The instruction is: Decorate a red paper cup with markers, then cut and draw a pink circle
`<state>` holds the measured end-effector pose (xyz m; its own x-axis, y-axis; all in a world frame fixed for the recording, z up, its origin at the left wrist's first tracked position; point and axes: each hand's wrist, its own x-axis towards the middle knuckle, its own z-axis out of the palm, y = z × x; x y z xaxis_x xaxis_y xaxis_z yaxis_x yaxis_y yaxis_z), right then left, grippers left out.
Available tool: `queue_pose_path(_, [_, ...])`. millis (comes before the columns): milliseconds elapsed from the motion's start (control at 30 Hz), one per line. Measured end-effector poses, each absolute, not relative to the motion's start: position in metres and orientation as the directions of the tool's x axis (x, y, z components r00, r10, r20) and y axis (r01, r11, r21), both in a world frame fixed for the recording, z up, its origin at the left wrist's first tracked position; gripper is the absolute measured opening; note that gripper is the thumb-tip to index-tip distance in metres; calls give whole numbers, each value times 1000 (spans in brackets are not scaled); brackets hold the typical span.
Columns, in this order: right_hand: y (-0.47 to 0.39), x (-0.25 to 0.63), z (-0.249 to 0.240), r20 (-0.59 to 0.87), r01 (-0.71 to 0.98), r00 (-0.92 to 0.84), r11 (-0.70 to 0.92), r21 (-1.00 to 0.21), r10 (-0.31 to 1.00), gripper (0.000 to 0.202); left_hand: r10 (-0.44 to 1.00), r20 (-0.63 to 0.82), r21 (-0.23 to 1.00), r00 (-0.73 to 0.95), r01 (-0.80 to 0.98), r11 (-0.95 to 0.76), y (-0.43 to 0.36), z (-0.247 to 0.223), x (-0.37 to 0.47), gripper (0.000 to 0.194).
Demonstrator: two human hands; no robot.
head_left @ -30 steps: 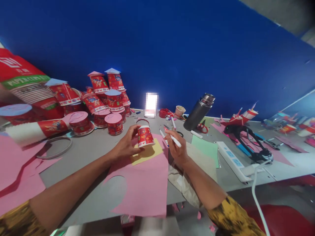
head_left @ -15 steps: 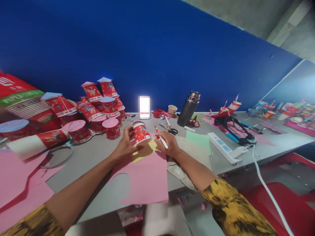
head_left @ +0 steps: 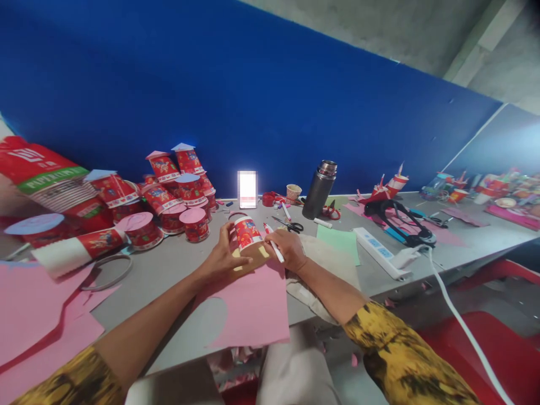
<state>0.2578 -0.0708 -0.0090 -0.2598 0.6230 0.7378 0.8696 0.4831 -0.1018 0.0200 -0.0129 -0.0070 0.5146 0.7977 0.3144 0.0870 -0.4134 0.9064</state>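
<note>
A red patterned paper cup [head_left: 248,233] is tilted in my left hand [head_left: 224,253], whose fingers and thumb wrap round its left side. My right hand [head_left: 288,247] is closed on a white marker [head_left: 275,247], with its red end close to the cup's right side. Under the cup lies a small yellow sheet [head_left: 238,268], mostly covered. It rests on a large pink sheet [head_left: 257,315] with a rounded cut-out at its left. Beyond my right hand lie black-handled scissors [head_left: 294,226].
Red cups with paper tops [head_left: 189,191] are piled at the left, near a tape ring [head_left: 107,273]. Behind stand a lit phone [head_left: 247,189] and a dark flask [head_left: 320,189]. A power strip [head_left: 379,253] and black headgear [head_left: 399,225] lie at the right.
The cup is turned and tilted a little differently, and my left hand has shifted right with it. The marker's red end is nearer the cup. The whole view has shifted slightly.
</note>
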Motion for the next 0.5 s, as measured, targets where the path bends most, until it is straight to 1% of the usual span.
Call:
queue_pose_path(67, [-71, 258, -8, 741, 879, -274, 472, -66, 613, 10, 788, 317, 888, 528, 127, -442, -15, -3, 17, 114])
queue_pose_path(200, [-71, 257, -7, 747, 886, -311, 463, 5, 587, 9, 793, 379, 835, 477, 193, -515, -14, 2, 11, 107])
queue_pose_path(333, [-72, 255, -6, 776, 894, -322, 443, 62, 542, 10, 773, 331, 843, 541, 199, -500, -12, 1, 10, 85])
queue_pose_path(400, [-73, 254, -5, 784, 895, -333, 438, 86, 524, 9, 755, 333, 834, 564, 198, -516, -12, -1, 10, 81])
queue_pose_path(500, [-72, 252, -6, 792, 895, -344, 430, 115, 505, 9, 728, 425, 765, 538, 217, -607, -14, -4, 7, 88])
